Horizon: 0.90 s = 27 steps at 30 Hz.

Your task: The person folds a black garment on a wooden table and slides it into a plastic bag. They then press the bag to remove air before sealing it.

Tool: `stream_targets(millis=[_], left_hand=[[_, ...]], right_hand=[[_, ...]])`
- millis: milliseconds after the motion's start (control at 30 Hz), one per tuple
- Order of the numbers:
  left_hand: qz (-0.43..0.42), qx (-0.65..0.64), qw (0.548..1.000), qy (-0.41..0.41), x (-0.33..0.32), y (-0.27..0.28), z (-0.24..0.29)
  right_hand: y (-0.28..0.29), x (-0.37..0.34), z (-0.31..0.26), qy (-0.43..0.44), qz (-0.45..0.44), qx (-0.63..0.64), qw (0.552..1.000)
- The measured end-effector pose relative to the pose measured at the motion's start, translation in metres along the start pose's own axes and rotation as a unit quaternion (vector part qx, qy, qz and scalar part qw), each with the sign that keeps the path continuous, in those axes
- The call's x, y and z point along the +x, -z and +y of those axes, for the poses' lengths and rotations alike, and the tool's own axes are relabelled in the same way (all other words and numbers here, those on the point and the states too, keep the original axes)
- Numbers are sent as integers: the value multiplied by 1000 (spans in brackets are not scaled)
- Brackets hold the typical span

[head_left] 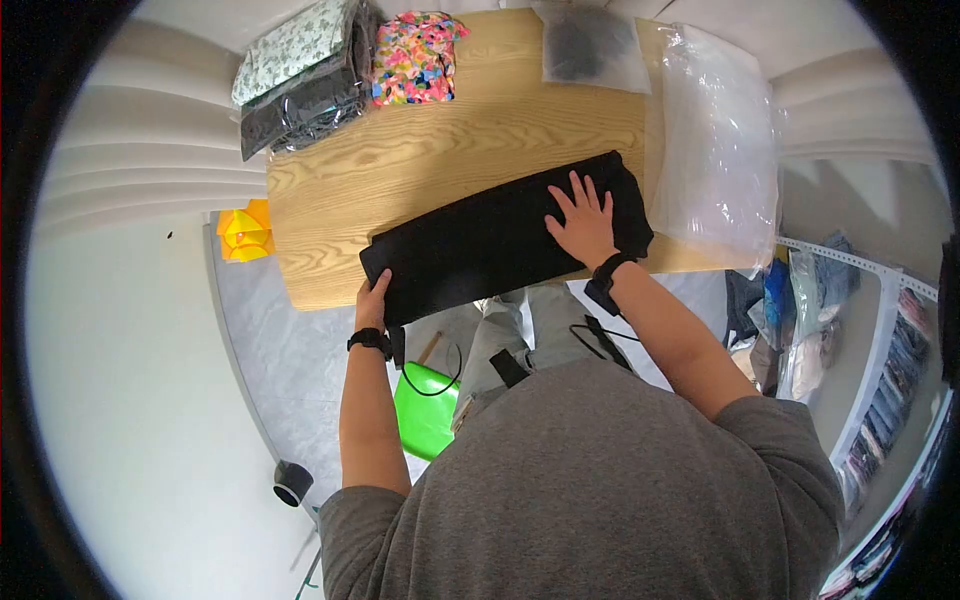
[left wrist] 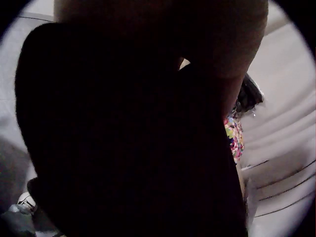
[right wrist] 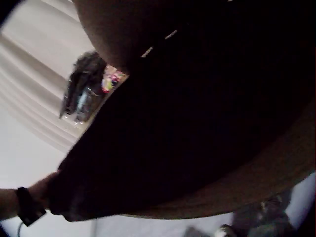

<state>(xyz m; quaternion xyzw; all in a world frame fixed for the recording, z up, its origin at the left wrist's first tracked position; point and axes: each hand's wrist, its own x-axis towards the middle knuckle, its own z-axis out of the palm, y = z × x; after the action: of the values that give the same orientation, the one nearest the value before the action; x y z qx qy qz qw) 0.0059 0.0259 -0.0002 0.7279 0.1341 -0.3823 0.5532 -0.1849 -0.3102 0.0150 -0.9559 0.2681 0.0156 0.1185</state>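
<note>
A long folded black cloth point(head_left: 470, 240) lies slantwise along the front of the wooden table point(head_left: 480, 120), its left end reaching the front edge. The left hand point(head_left: 371, 302) grips the cloth's lower left corner, thumb on top and the other fingers hidden beneath. Spread fingers of the right hand point(head_left: 583, 226) rest flat on the cloth near its right end. In the left wrist view the dark cloth point(left wrist: 128, 133) fills most of the picture. The right wrist view shows the cloth point(right wrist: 187, 118) with the left hand point(right wrist: 43, 189) at its far end.
Bagged folded garments point(head_left: 310, 80) and a colourful floral cloth point(head_left: 415, 58) lie at the back left. A bag with a dark item point(head_left: 594, 48) is at the back right, beside clear plastic bags point(head_left: 718, 150). Below the table stands a green object point(head_left: 426, 412); clothes racks are at right.
</note>
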Motion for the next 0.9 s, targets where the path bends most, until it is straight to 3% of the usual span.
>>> stream_targets(millis=[100, 200, 300, 500, 567, 700, 767, 833, 900], left_hand=[[-8, -29, 1000, 4, -2, 4, -3], [-43, -13, 999, 12, 0, 10, -1], [-75, 53, 995, 42, -3, 11, 0], [-97, -47, 993, 49, -33, -8, 29], [-86, -136, 987, -30, -55, -13, 43], [-103, -159, 980, -66, -93, -18, 73], [-110, -113, 984, -82, -106, -40, 88], [-119, -47, 980, -154, -119, -74, 100], [-133, -14, 979, -156, -132, -117, 116]], right_hand=[[15, 6, -37, -38, 35, 19, 998], [21, 2, -69, 128, 79, 33, 988], [-21, -6, -68, 135, 58, 10, 989], [-31, -11, -71, 120, 49, -6, 992], [-32, -13, -77, 115, 54, -2, 992], [-33, -32, -96, 102, 51, 30, 993], [-42, -36, -96, 104, 47, 55, 992], [-44, -37, -92, 96, 56, 62, 992], [-47, -36, -86, 119, 65, 82, 987]])
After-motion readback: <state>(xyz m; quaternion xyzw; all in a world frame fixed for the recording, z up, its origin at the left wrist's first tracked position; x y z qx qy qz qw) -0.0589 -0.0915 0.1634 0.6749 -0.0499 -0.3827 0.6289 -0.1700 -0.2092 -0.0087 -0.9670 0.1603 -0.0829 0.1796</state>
